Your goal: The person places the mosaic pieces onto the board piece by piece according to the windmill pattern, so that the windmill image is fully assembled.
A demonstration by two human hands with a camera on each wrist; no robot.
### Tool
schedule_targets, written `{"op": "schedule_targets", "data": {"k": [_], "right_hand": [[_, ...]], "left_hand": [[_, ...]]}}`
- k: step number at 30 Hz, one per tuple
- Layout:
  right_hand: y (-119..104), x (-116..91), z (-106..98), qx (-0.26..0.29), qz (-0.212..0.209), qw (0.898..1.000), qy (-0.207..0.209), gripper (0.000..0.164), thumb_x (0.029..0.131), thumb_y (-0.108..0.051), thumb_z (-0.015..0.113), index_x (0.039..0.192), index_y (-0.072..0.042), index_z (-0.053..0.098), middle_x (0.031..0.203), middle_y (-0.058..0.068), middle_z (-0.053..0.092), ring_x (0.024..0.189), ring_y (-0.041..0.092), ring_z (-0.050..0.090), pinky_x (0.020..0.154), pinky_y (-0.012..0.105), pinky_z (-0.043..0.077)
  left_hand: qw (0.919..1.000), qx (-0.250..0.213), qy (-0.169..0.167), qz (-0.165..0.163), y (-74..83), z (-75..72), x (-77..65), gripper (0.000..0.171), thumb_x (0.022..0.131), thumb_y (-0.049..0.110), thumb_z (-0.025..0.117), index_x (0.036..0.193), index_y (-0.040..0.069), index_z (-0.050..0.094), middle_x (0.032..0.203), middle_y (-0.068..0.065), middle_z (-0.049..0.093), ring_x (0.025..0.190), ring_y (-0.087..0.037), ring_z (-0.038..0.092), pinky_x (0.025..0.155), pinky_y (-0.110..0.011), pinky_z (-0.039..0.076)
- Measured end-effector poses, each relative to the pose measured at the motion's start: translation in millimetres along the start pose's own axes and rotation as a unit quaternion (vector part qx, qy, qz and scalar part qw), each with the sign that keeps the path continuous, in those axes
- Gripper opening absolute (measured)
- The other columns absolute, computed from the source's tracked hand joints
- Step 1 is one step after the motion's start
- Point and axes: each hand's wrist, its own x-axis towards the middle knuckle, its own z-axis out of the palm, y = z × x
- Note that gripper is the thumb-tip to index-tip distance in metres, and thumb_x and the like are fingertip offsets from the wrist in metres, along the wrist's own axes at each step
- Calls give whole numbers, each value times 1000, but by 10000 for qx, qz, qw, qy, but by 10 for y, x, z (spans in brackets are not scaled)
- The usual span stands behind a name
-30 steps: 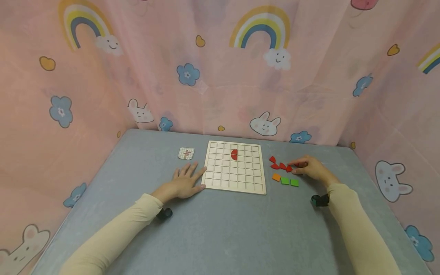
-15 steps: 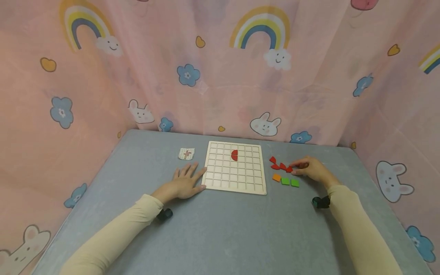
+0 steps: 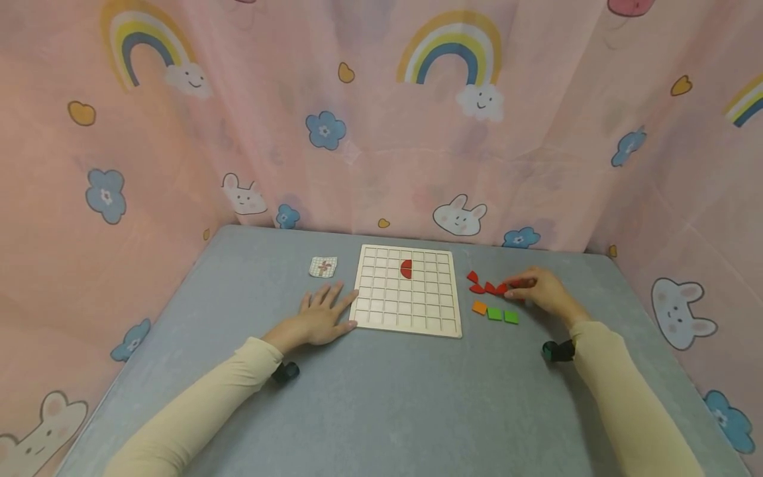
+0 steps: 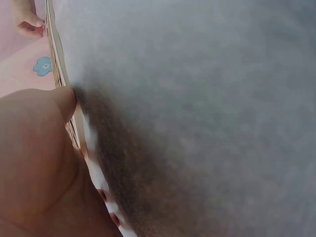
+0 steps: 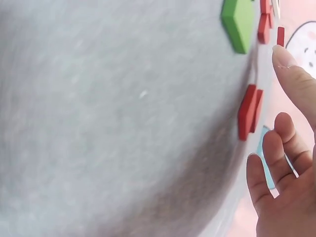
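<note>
My left hand (image 3: 318, 321) lies with spread fingers at the left edge of a pale wooden grid board (image 3: 405, 311), thumb and index finger touching it. Two red quarter-round pieces (image 3: 406, 269) sit together in the board's upper cells, forming a half disc. To the right of the board my right hand (image 3: 542, 291) is just above the table and pinches a red piece (image 5: 280, 36) at the thumb tip; the index finger is hidden in the right wrist view. More red pieces (image 5: 248, 113) lie on the table below that hand, and others (image 3: 477, 289) lie nearer the board.
An orange square (image 3: 479, 307) and two green squares (image 3: 494, 314) lie in front of the red pieces. Left of the board is a small paper card (image 3: 323, 266) with a pinwheel-like pattern on a grid. A pink patterned curtain (image 3: 381, 165) encloses the grey table (image 3: 381, 411).
My right hand has lifted slightly from the table with a red piece between its fingertips. My left hand has stayed at the board's edge.
</note>
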Motion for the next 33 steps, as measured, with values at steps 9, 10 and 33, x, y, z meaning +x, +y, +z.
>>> {"op": "schedule_targets", "data": {"k": [9, 10, 33], "right_hand": [[-150, 41, 43, -200, -3, 9998, 94, 44, 96, -33, 82, 129, -4, 76, 114, 17, 64, 108, 34, 54, 87, 42, 47], [-171, 45, 56, -176, -12, 9998, 123, 45, 96, -34, 82, 129, -4, 77, 113, 17, 64, 107, 34, 53, 86, 41, 47], [-560, 191, 363, 288, -63, 9982, 515, 39, 98, -27, 80, 129, -4, 76, 110, 17, 63, 98, 30, 54, 75, 33, 48]], "left_hand": [[10000, -1, 13, 37, -1, 8, 0, 72, 113, 50, 43, 172, 20, 17, 178, -20, 5, 163, -46, 3, 124, -72, 5], [10000, -17, 8, 29, 3, 8, -1, 72, 113, 50, 43, 172, 19, 17, 178, -20, 5, 163, -46, 3, 125, -72, 5], [9997, -192, -97, -67, 55, -32, -29, 71, 113, 49, 41, 172, 20, 16, 178, -20, 1, 163, -45, -1, 125, -71, 0]]}}
